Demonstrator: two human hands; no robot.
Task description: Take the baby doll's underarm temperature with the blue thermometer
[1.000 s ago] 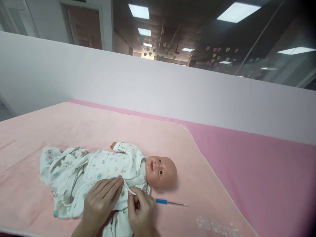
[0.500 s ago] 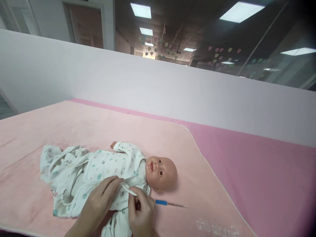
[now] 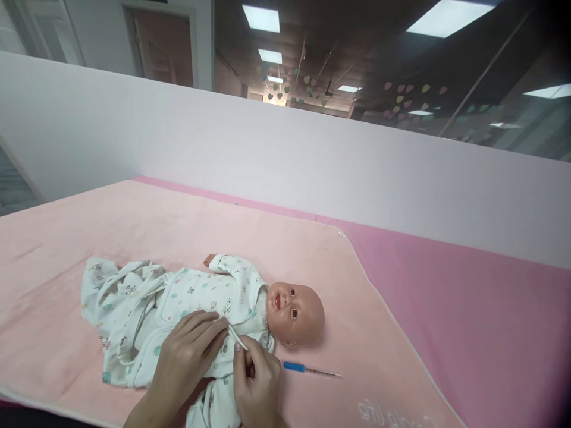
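Note:
A bald baby doll (image 3: 297,315) lies on its back, head to the right, in a white patterned wrap garment (image 3: 190,294). My right hand (image 3: 257,377) pinches a narrow white cloth tie (image 3: 236,337) between thumb and fingers, over the doll's chest. The tie's other end runs to the fingertips of my left hand (image 3: 191,351), which rests palm down across the garment's front. Its fingers are close together at the tie, and its thumb is mostly hidden. The doll's near sleeve (image 3: 214,404) lies beneath my wrists.
A thin blue-capped stick with a clear tip, perhaps a thermometer (image 3: 294,367), lies beside the doll's head. Under everything is a pale pink mat (image 3: 379,356) over a darker pink surface (image 3: 468,297). A white partition (image 3: 312,154) stands along the back.
My left hand has shifted slightly along the garment, its fingers now flatter over the front. The tie looks straighter between the hands. The whole view has drifted slightly.

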